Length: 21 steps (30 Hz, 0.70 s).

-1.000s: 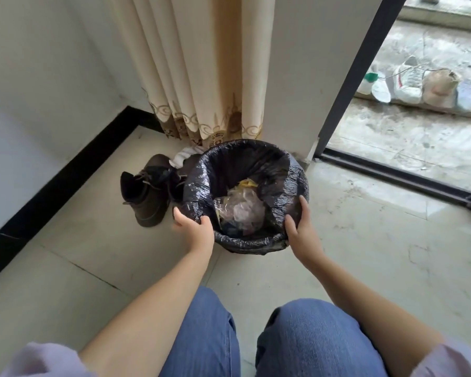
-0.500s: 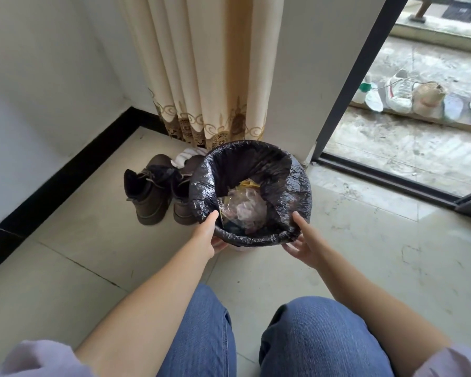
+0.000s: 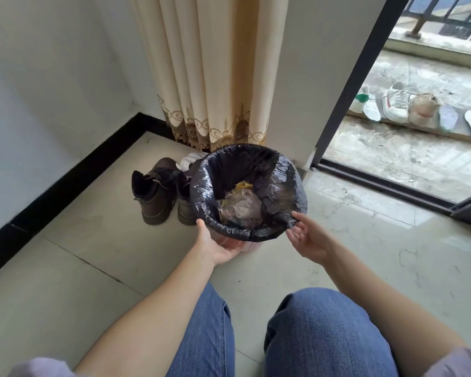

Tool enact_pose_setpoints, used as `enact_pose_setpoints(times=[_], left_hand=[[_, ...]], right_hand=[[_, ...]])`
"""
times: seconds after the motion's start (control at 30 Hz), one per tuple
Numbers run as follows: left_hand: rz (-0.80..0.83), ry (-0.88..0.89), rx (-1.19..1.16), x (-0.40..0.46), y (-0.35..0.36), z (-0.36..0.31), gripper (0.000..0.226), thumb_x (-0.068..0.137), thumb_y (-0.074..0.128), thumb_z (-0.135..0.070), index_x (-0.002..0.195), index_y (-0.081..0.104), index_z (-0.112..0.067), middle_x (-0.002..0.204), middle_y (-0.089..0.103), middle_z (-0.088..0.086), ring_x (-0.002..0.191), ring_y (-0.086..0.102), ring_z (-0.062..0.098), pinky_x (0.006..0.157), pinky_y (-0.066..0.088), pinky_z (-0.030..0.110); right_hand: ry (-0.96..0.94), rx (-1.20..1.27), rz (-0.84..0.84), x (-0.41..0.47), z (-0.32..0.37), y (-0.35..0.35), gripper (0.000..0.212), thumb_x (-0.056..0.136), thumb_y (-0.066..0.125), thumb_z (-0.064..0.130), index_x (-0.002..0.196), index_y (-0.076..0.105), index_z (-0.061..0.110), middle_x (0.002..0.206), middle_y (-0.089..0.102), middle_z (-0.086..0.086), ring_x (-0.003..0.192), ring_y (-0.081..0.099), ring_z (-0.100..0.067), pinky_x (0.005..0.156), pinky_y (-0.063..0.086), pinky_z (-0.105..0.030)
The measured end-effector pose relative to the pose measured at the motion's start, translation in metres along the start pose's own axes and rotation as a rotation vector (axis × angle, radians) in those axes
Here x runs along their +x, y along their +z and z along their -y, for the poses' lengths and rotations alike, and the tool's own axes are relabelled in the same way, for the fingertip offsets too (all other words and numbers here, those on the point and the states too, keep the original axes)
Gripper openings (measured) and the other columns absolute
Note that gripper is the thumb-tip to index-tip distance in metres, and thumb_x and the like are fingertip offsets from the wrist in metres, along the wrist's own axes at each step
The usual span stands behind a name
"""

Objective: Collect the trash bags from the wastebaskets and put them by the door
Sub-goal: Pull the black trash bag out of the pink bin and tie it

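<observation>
Beside brown boots (image 3: 158,191), unlabelled black trash bag (image 3: 291,191), rim in right hand (image 3: 307,235) pinch grip, left hand (image 3: 218,240) spread beneath.

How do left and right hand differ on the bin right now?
The left hand cups the wastebasket low, below the folded bag edge, thumb up against the side; the right hand sits higher, at the rim. The left hand touches the basket wall, while the right hand pinches a fold of the black trash bag between thumb and fingers. Both are bare and at the near side of the bin.
</observation>
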<state>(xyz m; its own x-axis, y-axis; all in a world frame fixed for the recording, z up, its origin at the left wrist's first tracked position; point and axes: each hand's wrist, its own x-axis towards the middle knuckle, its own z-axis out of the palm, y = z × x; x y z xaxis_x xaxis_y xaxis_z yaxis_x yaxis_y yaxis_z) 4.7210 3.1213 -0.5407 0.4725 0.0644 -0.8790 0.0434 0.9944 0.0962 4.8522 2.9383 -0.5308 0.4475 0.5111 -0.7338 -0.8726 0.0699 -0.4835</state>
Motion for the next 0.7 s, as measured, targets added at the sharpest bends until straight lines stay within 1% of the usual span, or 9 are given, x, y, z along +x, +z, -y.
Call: enact_pose_setpoints(times=[0.1, 0.17, 0.27, 0.33, 0.37, 0.43, 0.53, 0.63, 0.7], left_hand=[[0.014, -0.021, 0.023, -0.002, -0.001, 0.003, 0.081, 0.082, 0.040, -0.073, 0.114, 0.045, 0.001, 0.111, 0.059, 0.016, 0.097, 0.060, 0.030, 0.077, 0.052, 0.048], [0.026, -0.004, 0.080, -0.004, -0.003, 0.001, 0.075, 0.086, 0.042, -0.068, 0.114, 0.047, 0.001, 0.103, 0.061, 0.017, 0.089, 0.061, 0.030, 0.074, 0.051, 0.050], [0.047, 0.035, 0.235, -0.017, -0.001, 0.003, 0.055, 0.096, 0.038, -0.050, 0.099, 0.054, 0.002, 0.082, 0.063, 0.017, 0.076, 0.059, 0.029, 0.082, 0.047, 0.052], [0.040, 0.048, 0.333, -0.019, -0.002, 0.007, 0.042, 0.099, 0.035, -0.034, 0.098, 0.058, 0.001, 0.082, 0.064, 0.018, 0.079, 0.059, 0.032, 0.092, 0.042, 0.054], [0.036, 0.047, 0.356, -0.017, -0.003, 0.009, 0.038, 0.098, 0.033, -0.030, 0.102, 0.058, 0.000, 0.088, 0.063, 0.018, 0.085, 0.058, 0.034, 0.097, 0.039, 0.056], [0.044, 0.016, 0.358, -0.014, -0.005, 0.015, 0.040, 0.098, 0.029, -0.027, 0.098, 0.056, 0.002, 0.085, 0.064, 0.020, 0.089, 0.059, 0.036, 0.105, 0.033, 0.057], [0.098, -0.014, 0.315, -0.004, -0.005, 0.021, 0.045, 0.099, 0.026, -0.028, 0.095, 0.057, 0.004, 0.071, 0.069, 0.019, 0.071, 0.069, 0.034, 0.099, 0.037, 0.056], [0.112, -0.022, 0.302, 0.005, -0.008, 0.021, 0.040, 0.098, 0.027, -0.026, 0.088, 0.057, -0.001, 0.065, 0.067, 0.014, 0.050, 0.066, 0.024, 0.088, 0.043, 0.054], [0.077, -0.035, 0.286, 0.012, -0.012, 0.020, 0.032, 0.097, 0.031, -0.025, 0.084, 0.054, -0.007, 0.065, 0.062, 0.008, 0.052, 0.061, 0.019, 0.081, 0.047, 0.050]], right_hand=[[-0.010, -0.003, 0.048, -0.001, 0.000, -0.002, 0.019, 0.096, 0.049, 0.022, 0.084, 0.057, 0.010, 0.054, 0.068, 0.002, 0.037, 0.058, -0.003, 0.046, 0.051, -0.011], [-0.011, -0.013, 0.045, 0.000, -0.002, -0.004, 0.019, 0.095, 0.049, 0.022, 0.081, 0.056, 0.011, 0.049, 0.064, 0.004, 0.034, 0.054, -0.002, 0.042, 0.050, -0.011], [-0.006, -0.057, 0.054, -0.001, -0.004, -0.004, 0.018, 0.084, 0.065, 0.020, 0.076, 0.051, 0.012, 0.043, 0.055, 0.003, 0.034, 0.052, -0.004, 0.042, 0.051, -0.014], [0.017, -0.139, 0.092, 0.000, -0.006, -0.005, 0.036, 0.064, 0.083, 0.021, 0.080, 0.052, 0.014, 0.053, 0.054, -0.001, 0.040, 0.054, -0.007, 0.049, 0.055, -0.018], [0.041, -0.199, 0.123, -0.002, -0.006, -0.003, 0.032, 0.066, 0.082, 0.020, 0.083, 0.056, 0.013, 0.061, 0.058, -0.005, 0.046, 0.058, -0.010, 0.055, 0.058, -0.022], [0.064, -0.296, 0.194, -0.005, -0.008, 0.002, 0.007, 0.088, 0.061, 0.014, 0.091, 0.062, 0.008, 0.081, 0.069, -0.012, 0.065, 0.069, -0.019, 0.070, 0.061, -0.031], [0.053, -0.344, 0.227, -0.011, -0.008, 0.007, 0.018, 0.095, 0.047, 0.012, 0.101, 0.063, 0.006, 0.100, 0.069, -0.016, 0.086, 0.070, -0.025, 0.086, 0.057, -0.042], [0.042, -0.280, 0.198, -0.013, -0.007, 0.007, 0.021, 0.096, 0.042, 0.015, 0.105, 0.059, 0.006, 0.099, 0.069, -0.017, 0.082, 0.072, -0.026, 0.079, 0.060, -0.039], [0.048, -0.253, 0.192, -0.016, -0.007, 0.009, 0.023, 0.098, 0.038, 0.018, 0.104, 0.055, 0.002, 0.080, 0.070, -0.015, 0.068, 0.072, -0.021, 0.073, 0.061, -0.036]])
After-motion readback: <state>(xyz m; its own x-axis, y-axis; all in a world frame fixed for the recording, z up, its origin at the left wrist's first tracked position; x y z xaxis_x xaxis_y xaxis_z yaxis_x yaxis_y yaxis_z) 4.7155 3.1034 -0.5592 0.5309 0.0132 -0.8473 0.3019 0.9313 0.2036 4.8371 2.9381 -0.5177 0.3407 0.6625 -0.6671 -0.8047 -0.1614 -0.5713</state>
